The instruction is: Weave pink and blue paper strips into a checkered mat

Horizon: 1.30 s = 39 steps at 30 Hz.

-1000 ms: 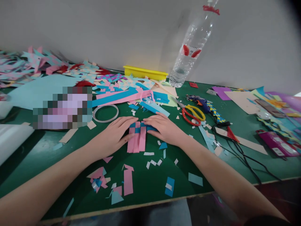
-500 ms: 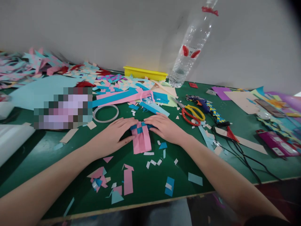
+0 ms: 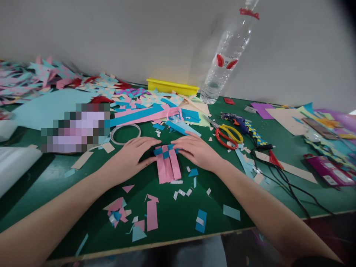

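Observation:
Pink paper strips [image 3: 164, 170] hang down side by side, with a blue paper strip [image 3: 166, 151] woven across their top in a checker pattern. The woven piece lies on the green table [image 3: 178, 218]. At its left edge is my left hand [image 3: 133, 152], with thumb and fingers spread and the thumb tip by the pink paper. My right hand [image 3: 196, 150] has its fingertips on the right end of the blue strip; its thumb is hidden beneath the fingers.
Behind my left hand lies a tape roll [image 3: 125, 134]. Scissors [image 3: 226, 135] with red and yellow handles rest right of centre. A bottle [image 3: 226, 55] leans at the wall near a yellow tray [image 3: 172, 87]. Paper scraps [image 3: 152, 215] litter the front; dark cables [image 3: 286, 181] lie right.
My left hand has drawn slightly left off the woven piece, its thumb now at the edge. The right pink strip has swung outward, opening a gap. My right hand stays at the blue strip.

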### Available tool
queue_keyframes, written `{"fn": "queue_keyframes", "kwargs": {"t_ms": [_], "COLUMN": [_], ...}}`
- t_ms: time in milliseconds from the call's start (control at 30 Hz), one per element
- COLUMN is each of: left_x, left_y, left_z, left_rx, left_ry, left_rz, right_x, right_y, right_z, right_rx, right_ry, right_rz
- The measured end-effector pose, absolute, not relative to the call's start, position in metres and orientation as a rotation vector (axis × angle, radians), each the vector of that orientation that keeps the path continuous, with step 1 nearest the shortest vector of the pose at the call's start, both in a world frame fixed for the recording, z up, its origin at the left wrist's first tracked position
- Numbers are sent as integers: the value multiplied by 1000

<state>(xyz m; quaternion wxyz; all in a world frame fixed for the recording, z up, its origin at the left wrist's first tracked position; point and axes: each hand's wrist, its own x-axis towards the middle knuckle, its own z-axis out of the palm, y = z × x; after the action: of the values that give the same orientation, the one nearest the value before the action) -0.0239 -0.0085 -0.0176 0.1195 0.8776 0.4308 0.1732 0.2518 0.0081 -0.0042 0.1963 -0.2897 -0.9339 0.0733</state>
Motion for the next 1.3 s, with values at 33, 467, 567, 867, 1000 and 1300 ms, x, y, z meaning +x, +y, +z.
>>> {"fn": "queue_keyframes", "kwargs": {"t_ms": [33, 467, 567, 867, 1000, 1300], "left_x": [-25, -24, -24, -23, -23, -23], "left_y": [-8, -5, -5, -5, -5, -5], "left_z": [-18, -20, -20, -17, -14, -14], "left_rx": [2562, 2540, 2534, 2508, 2497, 2491], "left_ry": [1278, 1281, 1281, 1264, 1275, 1297], "left_rz": [520, 527, 534, 533, 569, 553], "right_x": [252, 242, 242, 243, 240, 242], "right_y": [7, -2, -2, -5, -9, -8], "right_z": [-4, -3, -2, -2, -1, -1], "right_rx": [-821, -934, -918, -873, -863, -1043], "right_ry": [-2570, -2582, -2605, -2645, -2620, -2572], "right_rz": [212, 439, 424, 376, 320, 289]}}
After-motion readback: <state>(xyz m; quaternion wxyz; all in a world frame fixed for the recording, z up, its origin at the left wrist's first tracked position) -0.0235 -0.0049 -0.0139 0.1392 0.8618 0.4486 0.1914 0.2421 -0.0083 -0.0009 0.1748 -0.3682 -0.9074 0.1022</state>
